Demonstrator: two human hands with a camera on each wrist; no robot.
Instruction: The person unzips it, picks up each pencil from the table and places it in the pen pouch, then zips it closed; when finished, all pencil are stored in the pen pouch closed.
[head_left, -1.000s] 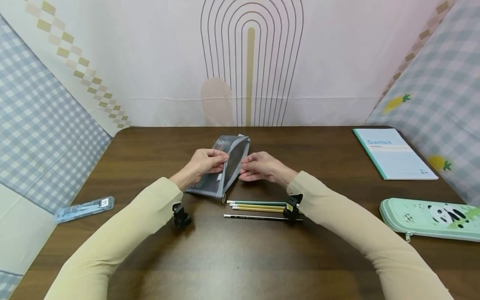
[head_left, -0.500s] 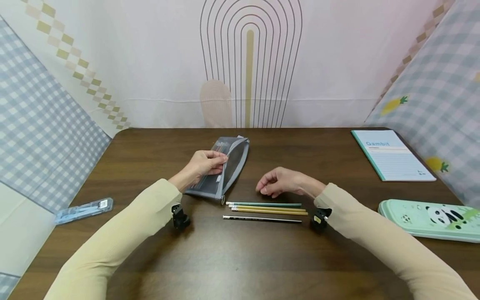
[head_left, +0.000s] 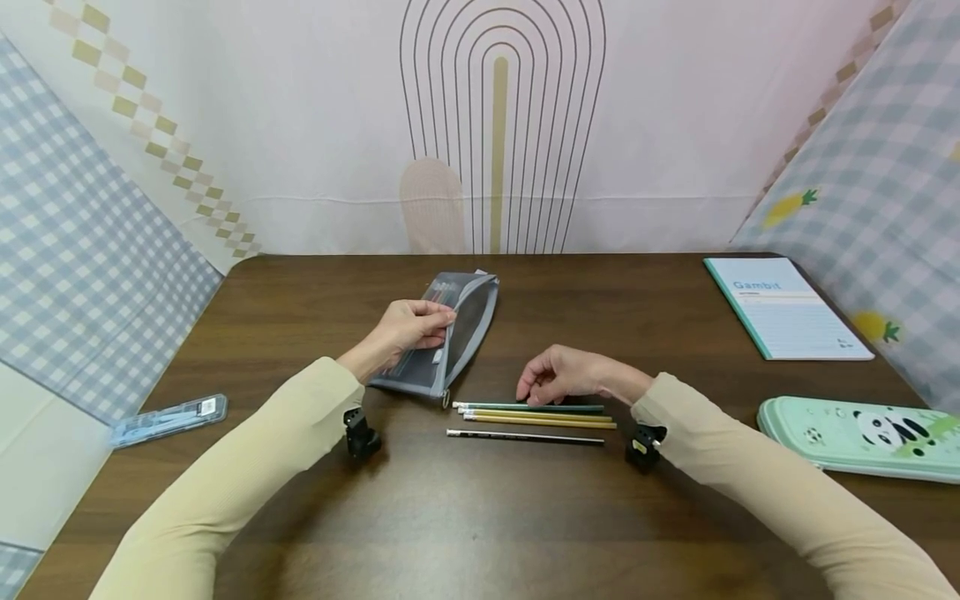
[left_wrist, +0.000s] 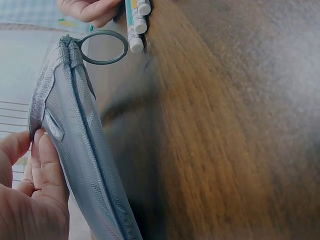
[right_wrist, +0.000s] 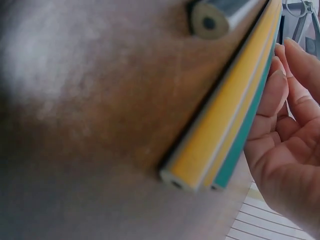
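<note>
My left hand (head_left: 405,329) pinches the near edge of a grey mesh pencil pouch (head_left: 416,375) between thumb and fingers. The pouch is unzipped and its mouth gapes to the right. A metal ring (left_wrist: 104,62) hangs at its zip end in the left wrist view. Beside the pouch, a green pencil (head_left: 570,408) lies against yellow pencils (head_left: 540,418); a black pencil (head_left: 525,437) lies apart, nearer me. My right hand (head_left: 566,373) is at the green pencil, fingers loosely bent, fingertips beside or touching it. No clear grip shows in the right wrist view.
On the right of the brown table (head_left: 480,517) lie a notebook (head_left: 787,312) and a mint panda pencil case (head_left: 832,429). A blue clear-plastic case (head_left: 172,418) lies at the left edge. Patterned cloth (head_left: 322,125) hangs behind and at both sides.
My right hand has let go of the pouch's right edge, moved right and toward me, and come down to the green pencil. My left hand stays on the pouch.
</note>
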